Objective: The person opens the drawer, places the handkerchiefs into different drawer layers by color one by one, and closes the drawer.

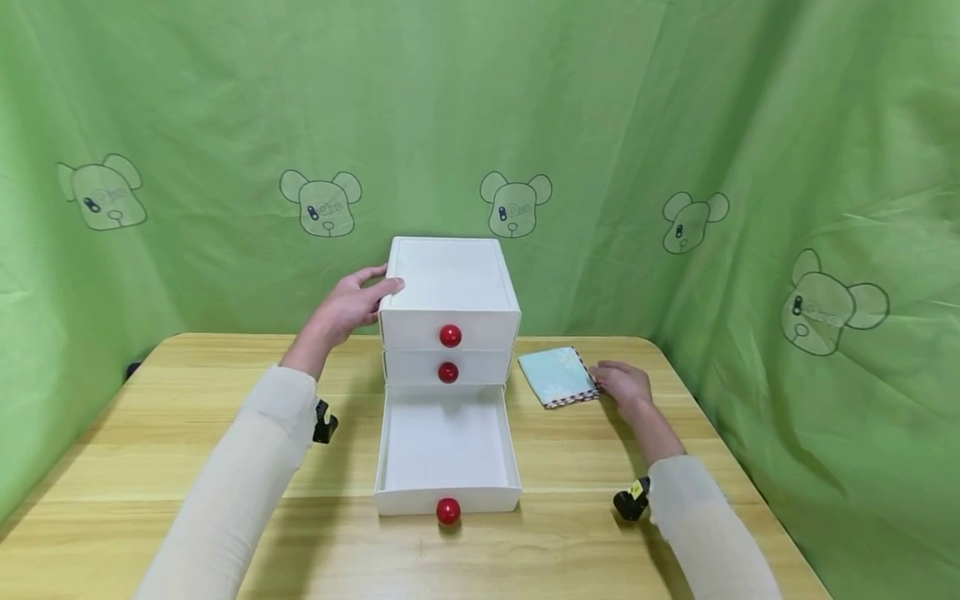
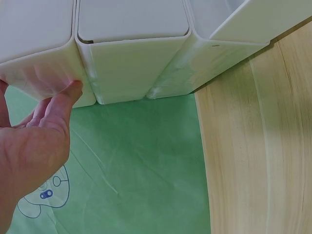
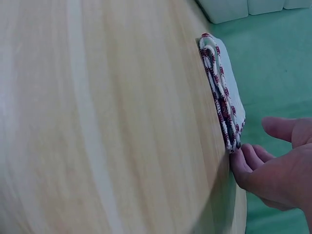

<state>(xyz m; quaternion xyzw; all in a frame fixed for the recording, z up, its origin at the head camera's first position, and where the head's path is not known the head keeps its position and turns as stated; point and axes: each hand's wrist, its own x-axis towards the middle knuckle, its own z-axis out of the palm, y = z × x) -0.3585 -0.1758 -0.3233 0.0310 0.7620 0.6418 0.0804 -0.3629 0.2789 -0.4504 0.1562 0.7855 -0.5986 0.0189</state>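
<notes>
A white drawer cabinet [image 1: 450, 271] stands in the middle of the wooden table, each drawer with a round red knob. Its bottom drawer [image 1: 446, 442] is pulled out and shows a bare inside; the two above are closed. My left hand [image 1: 351, 304] rests against the cabinet's upper left side, thumb over the top edge, fingertips on the side wall in the left wrist view. Right of the cabinet lies a folded light blue cloth [image 1: 557, 377] with a checked border. At its right edge, my right hand [image 3: 278, 170] touches the cloth with its fingertips, thumb raised apart.
The wooden table [image 1: 210, 467] extends around the cabinet. A green curtain [image 1: 420, 100] with bear-head drawings hangs behind it and along both sides. Each wrist carries a small black camera [image 1: 632, 500] near the sleeve.
</notes>
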